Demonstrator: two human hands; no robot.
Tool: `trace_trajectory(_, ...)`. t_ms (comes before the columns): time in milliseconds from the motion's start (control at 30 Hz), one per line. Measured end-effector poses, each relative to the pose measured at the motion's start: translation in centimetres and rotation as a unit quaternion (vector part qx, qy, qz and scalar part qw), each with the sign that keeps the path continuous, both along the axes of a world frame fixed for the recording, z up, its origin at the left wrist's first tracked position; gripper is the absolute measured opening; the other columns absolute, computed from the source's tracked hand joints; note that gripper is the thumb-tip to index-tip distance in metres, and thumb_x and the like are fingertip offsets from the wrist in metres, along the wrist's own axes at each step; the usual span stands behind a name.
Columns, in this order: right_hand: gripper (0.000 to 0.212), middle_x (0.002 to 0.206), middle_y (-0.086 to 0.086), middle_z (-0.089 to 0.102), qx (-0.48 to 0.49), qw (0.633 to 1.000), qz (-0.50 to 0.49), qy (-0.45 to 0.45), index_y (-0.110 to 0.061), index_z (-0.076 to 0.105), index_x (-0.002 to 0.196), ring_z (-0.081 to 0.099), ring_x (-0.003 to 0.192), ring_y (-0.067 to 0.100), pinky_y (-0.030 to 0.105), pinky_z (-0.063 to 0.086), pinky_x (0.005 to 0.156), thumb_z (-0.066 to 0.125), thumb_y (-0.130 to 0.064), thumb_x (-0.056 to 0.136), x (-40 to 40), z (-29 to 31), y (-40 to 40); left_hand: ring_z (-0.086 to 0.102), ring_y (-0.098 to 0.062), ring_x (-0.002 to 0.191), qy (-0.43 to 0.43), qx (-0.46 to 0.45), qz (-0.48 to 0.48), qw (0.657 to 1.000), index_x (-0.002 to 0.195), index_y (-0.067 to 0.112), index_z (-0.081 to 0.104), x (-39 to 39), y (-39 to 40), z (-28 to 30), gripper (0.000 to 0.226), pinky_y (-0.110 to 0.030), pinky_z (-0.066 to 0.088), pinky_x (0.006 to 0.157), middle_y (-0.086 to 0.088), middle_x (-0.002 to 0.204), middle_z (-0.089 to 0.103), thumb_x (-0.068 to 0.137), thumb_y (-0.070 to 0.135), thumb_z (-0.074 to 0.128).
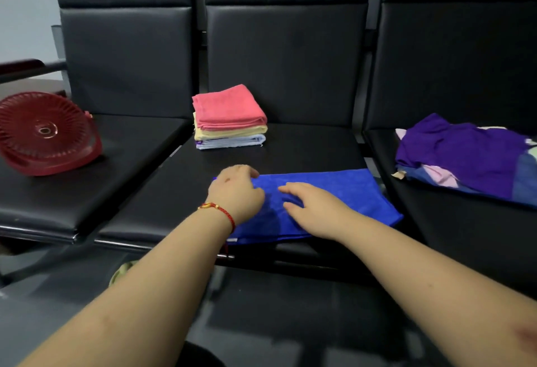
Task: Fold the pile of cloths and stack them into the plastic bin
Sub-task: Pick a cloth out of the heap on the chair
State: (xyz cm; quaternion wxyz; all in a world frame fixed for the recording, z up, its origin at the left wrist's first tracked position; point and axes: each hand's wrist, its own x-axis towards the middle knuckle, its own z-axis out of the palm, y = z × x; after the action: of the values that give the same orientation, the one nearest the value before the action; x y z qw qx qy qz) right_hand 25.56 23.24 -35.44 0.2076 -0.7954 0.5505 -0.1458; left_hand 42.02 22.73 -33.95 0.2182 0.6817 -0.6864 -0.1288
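Observation:
A blue cloth lies flat on the front of the middle black seat. My left hand rests on the cloth's left end, fingers curled down over its far corner. My right hand lies palm down on the cloth's middle, fingers spread. Behind them stands a stack of folded cloths: pink on top, yellow under it, pale blue at the bottom. An unfolded pile of cloths, mostly purple with pink and blue pieces, lies on the right seat. No plastic bin is in view.
A red table fan sits tilted on the left seat. The seat backs rise behind all three seats. Gaps run between the seats. A dark floor lies below the front edge.

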Motion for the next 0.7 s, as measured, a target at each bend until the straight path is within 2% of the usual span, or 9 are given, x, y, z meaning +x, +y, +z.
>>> trace_trajectory(67,0.041,0.144,0.002,0.045,0.01,1.0,0.004,0.005,-0.018,0.045,0.139,0.043,0.13,0.021,0.028,0.034,0.103,0.042,-0.016,0.098,1.1,-0.1,-0.6,0.03,-0.023,0.138,-0.013,0.017,-0.069,0.997,0.129,0.015,0.053,-2.8,-1.1,-1.1,0.038,-0.032,0.025,0.112,-0.004,0.14,0.046,0.091,0.017,0.045)
trace_trajectory(133,0.046,0.147,0.005,0.041,0.022,0.999,0.004,0.045,-0.016,0.039,0.142,0.038,0.134,0.023,0.033,0.029,0.109,0.038,-0.013,0.096,1.3,-0.8,-1.4,0.029,-0.025,0.139,-0.019,0.054,-0.099,0.993,0.131,0.016,0.051,-4.4,-2.1,-2.4,0.039,-0.036,0.025,0.113,-0.006,0.142,0.045,0.094,0.017,0.038)
trace_trajectory(200,0.051,0.158,0.001,0.019,0.018,0.994,-0.007,0.104,-0.024,0.026,0.149,0.015,0.146,0.017,0.037,0.009,0.118,0.036,-0.03,0.1,0.3,-1.9,-2.5,0.02,-0.024,0.144,-0.056,0.099,-0.08,0.99,0.145,0.019,0.035,-4.2,-3.0,-3.5,0.047,-0.036,0.017,0.116,-0.005,0.155,0.027,0.099,0.027,0.033)
trace_trajectory(267,0.059,0.161,-0.004,0.004,0.023,0.989,-0.054,0.136,-0.031,0.016,0.152,0.0,0.148,0.014,0.04,-0.001,0.118,0.03,-0.052,0.098,-1.8,-2.6,-3.8,0.007,-0.022,0.147,-0.12,0.121,-0.042,0.984,0.151,0.023,0.018,-2.8,-3.8,-4.3,0.055,-0.037,0.007,0.118,-0.001,0.16,0.008,0.101,0.042,0.026)
trace_trajectory(433,0.072,0.161,-0.003,-0.005,0.041,0.971,-0.185,0.148,-0.032,0.009,0.153,-0.005,0.148,0.017,0.043,0.002,0.118,0.026,-0.067,0.092,-7.3,-3.1,-5.6,0.0,-0.023,0.147,-0.146,0.138,0.064,0.977,0.153,0.025,0.008,1.3,-4.7,-4.9,0.062,-0.041,0.004,0.119,0.0,0.16,-0.001,0.098,0.053,0.02)
trace_trajectory(500,0.074,0.161,-0.003,-0.007,0.07,0.968,-0.218,0.104,-0.032,0.007,0.153,0.0,0.148,0.02,0.043,0.011,0.118,0.03,-0.067,0.091,-8.9,-3.2,-5.7,-0.001,-0.024,0.147,-0.139,0.15,0.089,0.975,0.153,0.024,0.006,2.5,-4.6,-4.9,0.064,-0.042,0.003,0.118,0.0,0.16,-0.003,0.098,0.054,0.019)
trace_trajectory(567,0.077,0.161,-0.001,-0.004,0.101,0.962,-0.253,0.03,-0.031,0.004,0.153,0.012,0.147,0.024,0.039,0.02,0.115,0.035,-0.064,0.091,-9.9,-3.5,-5.5,0.0,-0.025,0.147,-0.131,0.159,0.102,0.973,0.153,0.023,0.005,3.2,-4.4,-4.9,0.066,-0.043,0.003,0.119,-0.002,0.16,-0.003,0.098,0.055,0.02)
trace_trajectory(633,0.079,0.16,0.005,0.012,0.105,0.951,-0.288,-0.022,-0.023,0.005,0.154,0.027,0.142,0.026,0.037,0.028,0.111,0.038,-0.06,0.092,-10.4,-3.7,-5.1,0.003,-0.026,0.147,-0.13,0.156,0.115,0.972,0.153,0.021,0.009,3.5,-4.1,-4.9,0.066,-0.043,0.005,0.118,-0.005,0.16,0.003,0.098,0.055,0.021)
trace_trajectory(700,0.076,0.15,0.011,0.036,0.094,0.943,-0.319,-0.014,-0.011,0.016,0.151,0.042,0.132,0.029,0.036,0.037,0.1,0.037,-0.057,0.094,-10.6,-3.5,-4.6,0.014,-0.029,0.144,-0.135,0.139,0.135,0.972,0.15,0.018,0.022,3.6,-3.7,-4.6,0.063,-0.044,0.014,0.117,-0.009,0.157,0.018,0.097,0.052,0.027)
